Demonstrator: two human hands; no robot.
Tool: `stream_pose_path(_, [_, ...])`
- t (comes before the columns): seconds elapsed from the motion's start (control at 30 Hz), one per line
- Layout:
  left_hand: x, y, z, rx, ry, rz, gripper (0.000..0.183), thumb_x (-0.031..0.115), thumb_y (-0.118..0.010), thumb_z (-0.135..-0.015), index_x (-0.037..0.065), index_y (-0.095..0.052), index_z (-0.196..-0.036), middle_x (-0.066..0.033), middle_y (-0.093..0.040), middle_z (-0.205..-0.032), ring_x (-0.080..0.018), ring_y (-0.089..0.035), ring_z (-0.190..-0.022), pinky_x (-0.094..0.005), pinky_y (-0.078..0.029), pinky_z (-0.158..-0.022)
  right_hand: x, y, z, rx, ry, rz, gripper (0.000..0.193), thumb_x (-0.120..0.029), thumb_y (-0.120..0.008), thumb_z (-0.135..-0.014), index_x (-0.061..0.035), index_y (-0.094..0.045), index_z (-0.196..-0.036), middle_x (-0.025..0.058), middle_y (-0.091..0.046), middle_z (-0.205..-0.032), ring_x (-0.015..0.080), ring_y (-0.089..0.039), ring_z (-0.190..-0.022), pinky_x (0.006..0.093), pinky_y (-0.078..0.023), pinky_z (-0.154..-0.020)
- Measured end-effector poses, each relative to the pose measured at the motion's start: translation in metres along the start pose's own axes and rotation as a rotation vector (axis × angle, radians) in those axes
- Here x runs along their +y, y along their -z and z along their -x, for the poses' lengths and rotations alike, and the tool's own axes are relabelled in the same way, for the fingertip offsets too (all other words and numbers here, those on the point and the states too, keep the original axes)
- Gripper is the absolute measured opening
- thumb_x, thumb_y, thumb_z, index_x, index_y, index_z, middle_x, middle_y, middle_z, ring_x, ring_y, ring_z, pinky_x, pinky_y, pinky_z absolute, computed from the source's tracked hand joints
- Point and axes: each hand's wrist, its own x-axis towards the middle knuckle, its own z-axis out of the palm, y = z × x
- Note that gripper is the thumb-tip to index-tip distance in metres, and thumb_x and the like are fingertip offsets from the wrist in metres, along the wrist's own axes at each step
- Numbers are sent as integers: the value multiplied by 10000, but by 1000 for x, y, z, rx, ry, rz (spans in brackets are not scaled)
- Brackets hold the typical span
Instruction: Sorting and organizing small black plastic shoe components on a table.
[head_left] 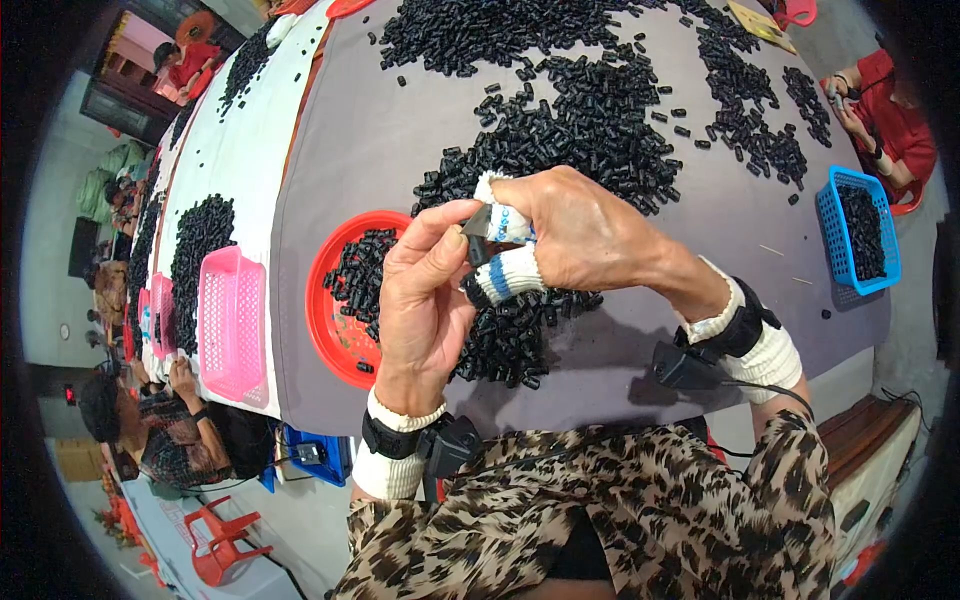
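Note:
My left hand pinches a small black cylindrical piece between thumb and fingertips. Against its upper end sits a small grey blade-like tool, gripped in my right hand. White knitted covers with blue marks wrap fingers of that right hand, and its hidden fingertips curl inward. Both hands meet above a heap of similar black pieces on the grey tablecloth. Just left of my left hand, a round red tray holds more of them.
Large piles of black pieces spread over the table's far side. A blue basket with black pieces stands at the right edge, near a person in red. On the left are a pink basket and another seated person.

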Motion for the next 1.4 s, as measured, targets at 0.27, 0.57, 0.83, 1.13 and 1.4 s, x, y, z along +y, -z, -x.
stream_pose_path(0.27, [1, 1, -1, 8, -1, -58, 220, 50, -557, -842, -26, -560, -1049, -86, -612, -950, -135, -590, -862, -267, -483, -783, 1, -2, -1, -9, 9, -37, 344, -269, -672, -698, 40, -523, -730, 172, -554, -597, 312, -546, -530, 383, -415, -523])
stream_pose_path(0.57, [1, 0, 0, 23, -23, -120, 213, 40, -555, -842, -31, -566, -1043, -84, -613, -944, -129, -590, -848, -260, -484, -772, -1, 0, 1, -37, -20, 3, 319, -248, -671, -692, 36, -530, -732, 179, -566, -617, 307, -561, -545, 378, -426, -538])
stream_pose_path(0.83, [2, -3, 0, 16, -12, -76, 228, 56, -565, -840, -33, -558, -1049, -85, -613, -947, -144, -595, -867, -275, -486, -784, 4, -1, 1, 8, 23, -75, 347, -291, -669, -681, 25, -531, -720, 137, -546, -589, 251, -537, -536, 356, -408, -522])
stream_pose_path(1.13, [-1, 8, -1, -19, -27, -52, 250, 55, -509, -849, -47, -501, -1077, -136, -596, -995, -213, -611, -897, -329, -521, -790, 4, -1, 1, 2, 23, -38, 350, -293, -674, -673, 31, -548, -715, 139, -546, -586, 247, -530, -523, 360, -403, -517])
stream_pose_path(1.4, [0, 0, 1, 29, -26, -117, 212, 45, -545, -849, -32, -558, -1046, -90, -609, -959, -139, -592, -865, -264, -485, -781, 1, 0, 0, -53, -23, -50, 336, -280, -672, -677, 30, -556, -728, 155, -558, -609, 278, -534, -534, 366, -413, -532])
